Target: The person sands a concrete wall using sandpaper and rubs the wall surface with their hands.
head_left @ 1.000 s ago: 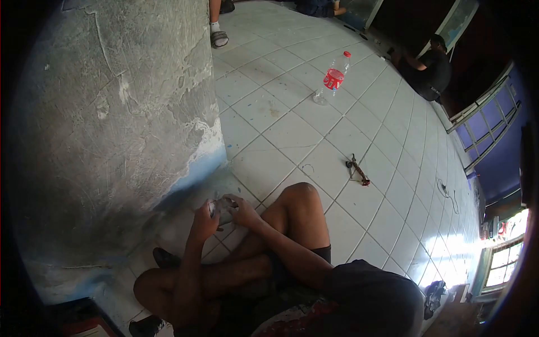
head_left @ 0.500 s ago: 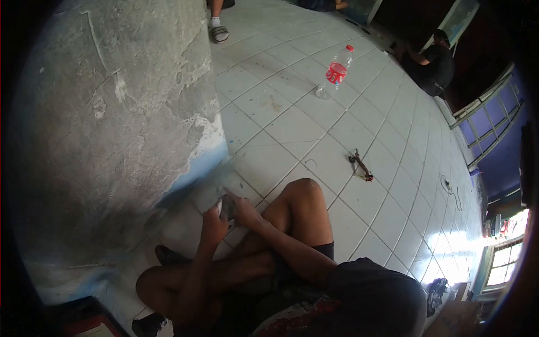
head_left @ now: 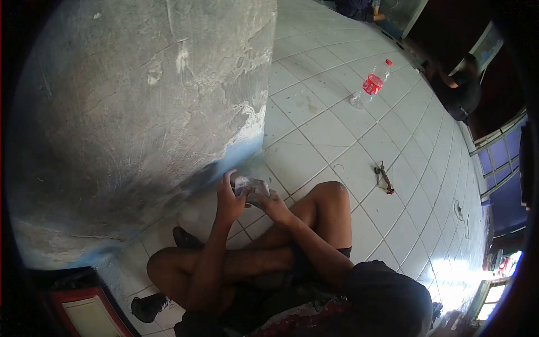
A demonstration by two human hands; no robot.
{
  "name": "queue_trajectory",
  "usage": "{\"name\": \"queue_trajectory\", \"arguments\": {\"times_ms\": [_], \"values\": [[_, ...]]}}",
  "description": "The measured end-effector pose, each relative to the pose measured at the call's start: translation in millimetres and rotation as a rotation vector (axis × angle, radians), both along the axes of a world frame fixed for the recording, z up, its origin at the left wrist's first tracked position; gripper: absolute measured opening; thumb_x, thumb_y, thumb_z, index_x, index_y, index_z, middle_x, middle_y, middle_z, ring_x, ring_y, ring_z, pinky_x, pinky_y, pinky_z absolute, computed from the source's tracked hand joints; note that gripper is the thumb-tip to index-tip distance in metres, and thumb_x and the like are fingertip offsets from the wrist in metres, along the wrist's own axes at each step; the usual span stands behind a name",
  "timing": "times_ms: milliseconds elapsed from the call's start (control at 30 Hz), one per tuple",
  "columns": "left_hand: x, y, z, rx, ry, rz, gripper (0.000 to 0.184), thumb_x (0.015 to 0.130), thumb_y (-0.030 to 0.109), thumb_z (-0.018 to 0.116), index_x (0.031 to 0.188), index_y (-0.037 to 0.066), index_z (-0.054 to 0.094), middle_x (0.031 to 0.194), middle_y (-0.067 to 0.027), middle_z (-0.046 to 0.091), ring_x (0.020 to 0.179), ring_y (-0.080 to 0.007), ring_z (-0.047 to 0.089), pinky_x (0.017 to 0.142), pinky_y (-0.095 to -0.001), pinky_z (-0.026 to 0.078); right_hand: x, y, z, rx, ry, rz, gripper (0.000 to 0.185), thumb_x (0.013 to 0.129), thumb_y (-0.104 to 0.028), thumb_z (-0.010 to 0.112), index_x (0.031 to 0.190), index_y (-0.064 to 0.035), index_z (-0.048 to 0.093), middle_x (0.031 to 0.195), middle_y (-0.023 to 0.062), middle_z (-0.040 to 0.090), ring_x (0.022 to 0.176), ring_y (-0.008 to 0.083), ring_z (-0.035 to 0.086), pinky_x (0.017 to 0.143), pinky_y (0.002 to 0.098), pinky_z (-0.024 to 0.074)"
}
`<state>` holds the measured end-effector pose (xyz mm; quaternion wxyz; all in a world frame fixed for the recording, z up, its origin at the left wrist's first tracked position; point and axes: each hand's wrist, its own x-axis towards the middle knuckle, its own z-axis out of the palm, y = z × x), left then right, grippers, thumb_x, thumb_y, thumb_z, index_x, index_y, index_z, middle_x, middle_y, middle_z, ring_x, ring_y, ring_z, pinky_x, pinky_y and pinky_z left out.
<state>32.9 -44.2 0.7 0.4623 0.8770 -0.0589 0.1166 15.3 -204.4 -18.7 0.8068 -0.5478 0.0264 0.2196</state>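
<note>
A small, flat grey piece with a whitish patch (head_left: 255, 185) is held between both hands, above the tiled floor and in front of my crossed legs; its kind is not clear. My left hand (head_left: 230, 199) grips its left end, with the thumb across the near face. My right hand (head_left: 274, 205) is closed on its right end. Just beyond the hands stands the foot of a rough grey wall (head_left: 168, 101), with worn blue paint along its lower edge.
A clear plastic bottle (head_left: 373, 84) with a red label and cap stands on the white tiles. Nearer lies a small brown tool-like thing (head_left: 385, 178). A cable (head_left: 461, 216) lies to the right. A person in dark clothes (head_left: 457, 90) sits farther back; a red-framed object (head_left: 90, 306) is at lower left.
My view has turned left, so the wall fills more of it. The grey piece has risen slightly and now shows a broad, pale face, with the hands farther apart.
</note>
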Motion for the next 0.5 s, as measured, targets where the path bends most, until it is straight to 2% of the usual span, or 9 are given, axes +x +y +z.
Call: {"name": "queue_trajectory", "arguments": {"times_ms": [33, 67, 133, 167, 233, 267, 333, 433, 500], "values": [[0, -2, 1, -0.005, -0.001, 0.006, 0.048, 0.083, 0.017, 0.069, 0.121, -0.002, 0.047, 0.098, -0.0138, 0.054, 0.082, -0.021, 0.057, 0.06, -0.0345, 0.055, 1, 5, 11, -0.005, -0.001, 0.006, 0.047, 0.096, -0.03, 0.051, 0.128, 0.0039, 0.048, 0.117, 0.012, 0.058, 0.104, 0.0198, 0.057, 0.09, 0.0318, 0.0448], [2, -3, 2, -0.165, 0.146, 0.095, 0.051, 0.081, 0.017, 0.071, 0.121, -0.001, 0.046, 0.099, -0.0146, 0.05, 0.082, -0.0219, 0.055, 0.064, -0.0347, 0.052, 4, 9, 22, -0.434, -0.094, -0.11, 0.046, 0.097, -0.031, 0.049, 0.125, 0.0047, 0.049, 0.117, 0.0137, 0.058, 0.104, 0.0207, 0.057, 0.089, 0.0334, 0.0445], [7, 3, 1, -0.322, 0.293, 0.188, 0.055, 0.079, 0.017, 0.073, 0.122, 0.0, 0.045, 0.101, -0.0155, 0.047, 0.081, -0.0228, 0.053, 0.068, -0.035, 0.049, 27, 13, 41, -0.585, -0.166, -0.366, 0.04, 0.097, -0.024, 0.045, 0.123, 0.0061, 0.049, 0.119, 0.0189, 0.056, 0.107, 0.028, 0.055, 0.093, 0.0364, 0.0412], [14, 10, -5, -0.136, 0.143, 0.237, 0.053, 0.079, 0.016, 0.073, 0.121, 0.0, 0.046, 0.104, -0.0168, 0.046, 0.083, -0.0243, 0.053, 0.07, -0.0354, 0.048, 50, 13, 51, -0.303, -0.143, -0.493, 0.035, 0.097, -0.016, 0.044, 0.123, 0.0067, 0.048, 0.121, 0.0226, 0.054, 0.111, 0.0345, 0.053, 0.097, 0.0379, 0.0383], [17, 23, -8, 0.055, -0.003, 0.287, 0.051, 0.079, 0.015, 0.073, 0.119, 0.0, 0.047, 0.108, -0.0182, 0.045, 0.085, -0.0258, 0.054, 0.073, -0.0359, 0.047, 89, 16, 60, -0.413, -0.362, -0.701, 0.042, 0.096, -0.012, 0.041, 0.133, 0.0079, 0.038, 0.135, 0.0293, 0.041, 0.125, 0.0386, 0.041, 0.107, 0.0391, 0.0273], [18, 26, -6, -0.073, 0.039, 0.278, 0.048, 0.078, 0.016, 0.073, 0.116, 0.0, 0.048, 0.107, -0.0176, 0.046, 0.085, -0.0263, 0.054, 0.072, -0.0368, 0.048, 105, 24, 59, -0.412, -0.364, -0.7, 0.042, 0.096, -0.012, 0.041, 0.133, 0.0079, 0.038, 0.135, 0.0293, 0.041, 0.125, 0.0386, 0.041, 0.107, 0.0391, 0.0273], [24, 33, 1, -0.212, 0.059, 0.263, 0.045, 0.078, 0.017, 0.072, 0.113, 0.0, 0.05, 0.105, -0.017, 0.047, 0.085, -0.0268, 0.054, 0.071, -0.0377, 0.048, 137, 53, 56, -0.592, -0.699, -0.811, 0.055, 0.095, -0.012, 0.041, 0.141, 0.0083, 0.02, 0.148, 0.0288, 0.018, 0.139, 0.0358, 0.02, 0.113, 0.0415, 0.0132], [22, 54, 10, -0.143, 0.114, 0.257, 0.04, 0.078, 0.02, 0.071, 0.108, 0.001, 0.053, 0.102, -0.0164, 0.054, 0.09, -0.0281, 0.056, 0.072, -0.0404, 0.048, 127, 115, 46, -0.808, -0.814, -0.733, 0.066, 0.095, -0.016, 0.041, 0.143, 0.0096, 0.002, 0.151, 0.0279, 0.0, 0.142, 0.0354, 0.0, 0.114, 0.047, 0.0042], [27, 69, 8, 0.068, 0.372, 0.178, 0.038, 0.077, 0.021, 0.071, 0.107, 0.003, 0.054, 0.098, -0.0157, 0.061, 0.097, -0.03, 0.058, 0.075, -0.0414, 0.048, 122, 117, 44, -0.799, -0.8, -0.673, 0.07, 0.096, -0.02, 0.041, 0.142, 0.0109, -0.001, 0.151, 0.0285, -0.007, 0.141, 0.0379, -0.007, 0.113, 0.049, -0.0001]]}}
